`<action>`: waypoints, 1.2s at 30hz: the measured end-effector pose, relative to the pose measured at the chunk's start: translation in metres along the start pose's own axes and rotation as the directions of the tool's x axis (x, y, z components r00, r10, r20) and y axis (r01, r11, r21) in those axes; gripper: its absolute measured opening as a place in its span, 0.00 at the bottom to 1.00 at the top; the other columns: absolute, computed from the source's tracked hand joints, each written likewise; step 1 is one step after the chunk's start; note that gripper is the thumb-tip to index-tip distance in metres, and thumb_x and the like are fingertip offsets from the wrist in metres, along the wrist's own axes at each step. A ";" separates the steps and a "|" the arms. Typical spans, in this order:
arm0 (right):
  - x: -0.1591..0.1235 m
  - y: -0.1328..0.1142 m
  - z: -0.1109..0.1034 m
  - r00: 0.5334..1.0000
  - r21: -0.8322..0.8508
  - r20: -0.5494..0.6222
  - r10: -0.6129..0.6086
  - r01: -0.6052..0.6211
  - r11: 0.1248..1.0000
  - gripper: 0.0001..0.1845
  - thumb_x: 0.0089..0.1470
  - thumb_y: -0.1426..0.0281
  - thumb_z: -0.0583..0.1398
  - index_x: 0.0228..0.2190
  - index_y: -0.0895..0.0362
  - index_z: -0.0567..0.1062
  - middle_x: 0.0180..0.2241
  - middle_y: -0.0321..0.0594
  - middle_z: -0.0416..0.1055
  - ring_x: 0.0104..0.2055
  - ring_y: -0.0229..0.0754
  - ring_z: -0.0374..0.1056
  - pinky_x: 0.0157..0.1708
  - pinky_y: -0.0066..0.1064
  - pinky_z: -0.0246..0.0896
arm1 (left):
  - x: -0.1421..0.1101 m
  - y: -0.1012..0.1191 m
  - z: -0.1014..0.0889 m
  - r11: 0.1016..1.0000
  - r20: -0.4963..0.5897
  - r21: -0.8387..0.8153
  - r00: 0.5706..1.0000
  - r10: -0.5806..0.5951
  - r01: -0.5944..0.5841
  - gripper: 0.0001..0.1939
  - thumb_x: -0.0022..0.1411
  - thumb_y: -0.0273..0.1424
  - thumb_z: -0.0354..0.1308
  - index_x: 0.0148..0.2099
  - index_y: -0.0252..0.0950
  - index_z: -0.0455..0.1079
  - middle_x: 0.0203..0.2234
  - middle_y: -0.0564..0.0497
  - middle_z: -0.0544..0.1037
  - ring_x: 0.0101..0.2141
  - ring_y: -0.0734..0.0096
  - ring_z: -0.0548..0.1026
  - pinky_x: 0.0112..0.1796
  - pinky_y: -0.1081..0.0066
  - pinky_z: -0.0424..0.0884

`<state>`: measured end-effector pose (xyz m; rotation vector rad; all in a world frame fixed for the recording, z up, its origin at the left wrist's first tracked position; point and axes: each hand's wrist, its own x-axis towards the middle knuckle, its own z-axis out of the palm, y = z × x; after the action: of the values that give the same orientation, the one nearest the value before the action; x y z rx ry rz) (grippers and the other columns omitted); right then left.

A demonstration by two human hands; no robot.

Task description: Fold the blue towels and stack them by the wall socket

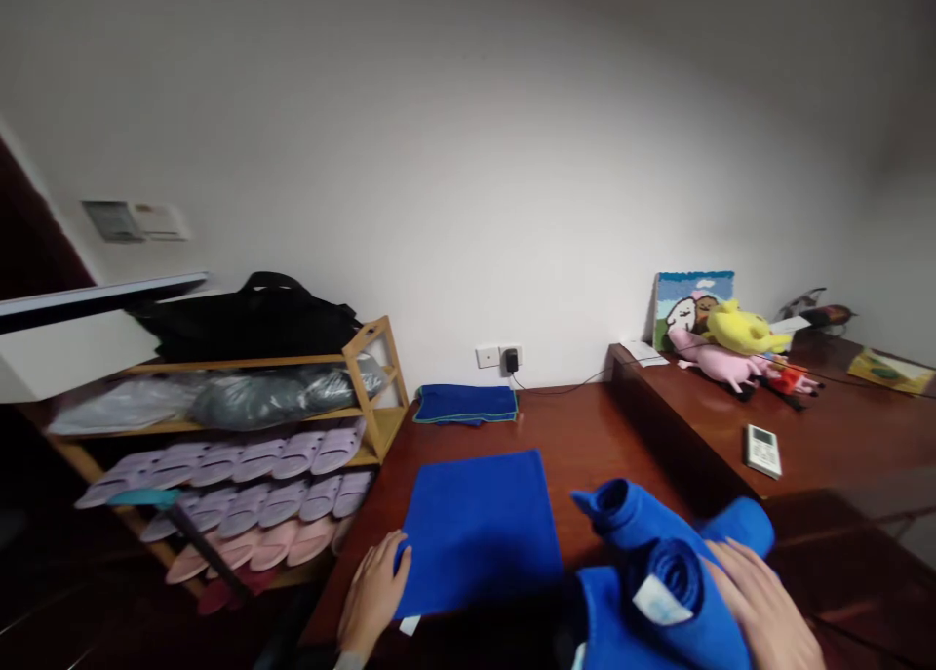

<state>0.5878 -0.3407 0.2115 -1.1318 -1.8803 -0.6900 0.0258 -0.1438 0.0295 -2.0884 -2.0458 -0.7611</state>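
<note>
At a red-brown table (577,426), seen from my head camera, a flat blue cloth (479,529) lies spread between my hands, just right of my left hand (374,592) and left of my right (764,602). My left hand is open, fingers extended and thumb apart, touching the cloth's left edge near its lower corner. My right hand lies across a cluster of blue rolls (702,592), fingers extended; whether it grips them, I cannot tell, as its fingertips and underside are partly out of sight. Near the wall (556,212), beyond the flat blue cloth, rests a darker folded cloth (466,404).

Along the bottom, the frame cuts off the rolls and my right hand, and the table's near edge sinks into shadow. Overlap makes the rolls hard to count. A white label (662,600) shows on one, its print unreadable; a small tag (409,625) pokes from below the flat blue cloth, too small to read.
</note>
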 end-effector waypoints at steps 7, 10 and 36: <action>0.232 -0.053 0.195 0.998 0.044 -0.059 -0.015 0.018 0.999 0.39 0.62 0.64 0.62 0.70 0.51 0.58 0.65 0.54 0.66 0.64 0.60 0.62 0.65 0.60 0.53 | -0.011 -0.004 0.002 1.000 -0.028 -0.015 1.000 -0.014 0.013 0.21 0.72 0.41 0.46 0.55 0.43 0.76 0.55 0.49 0.82 0.57 0.58 0.78 0.60 0.56 0.73; 0.296 -0.088 0.292 0.968 0.021 0.234 0.090 -0.098 0.995 0.47 0.57 0.65 0.67 0.72 0.54 0.55 0.72 0.55 0.53 0.71 0.67 0.50 0.68 0.66 0.42 | -0.015 -0.005 0.002 0.999 -0.028 -0.023 0.999 -0.027 0.026 0.20 0.72 0.41 0.47 0.56 0.43 0.77 0.55 0.50 0.82 0.57 0.57 0.78 0.59 0.56 0.74; 0.036 -0.056 0.354 0.501 -0.067 0.791 0.352 -0.501 0.863 0.35 0.70 0.59 0.39 0.73 0.56 0.51 0.75 0.36 0.44 0.77 0.48 0.37 0.74 0.47 0.37 | -0.012 -0.008 0.001 0.993 -0.078 -0.121 0.997 -0.006 -0.004 0.19 0.70 0.40 0.51 0.54 0.43 0.78 0.54 0.47 0.83 0.56 0.56 0.79 0.57 0.54 0.76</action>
<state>0.4002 -0.0751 0.0577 -1.9000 -2.1242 0.3590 0.0192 -0.1536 0.0217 -2.0830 -2.0073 -0.9737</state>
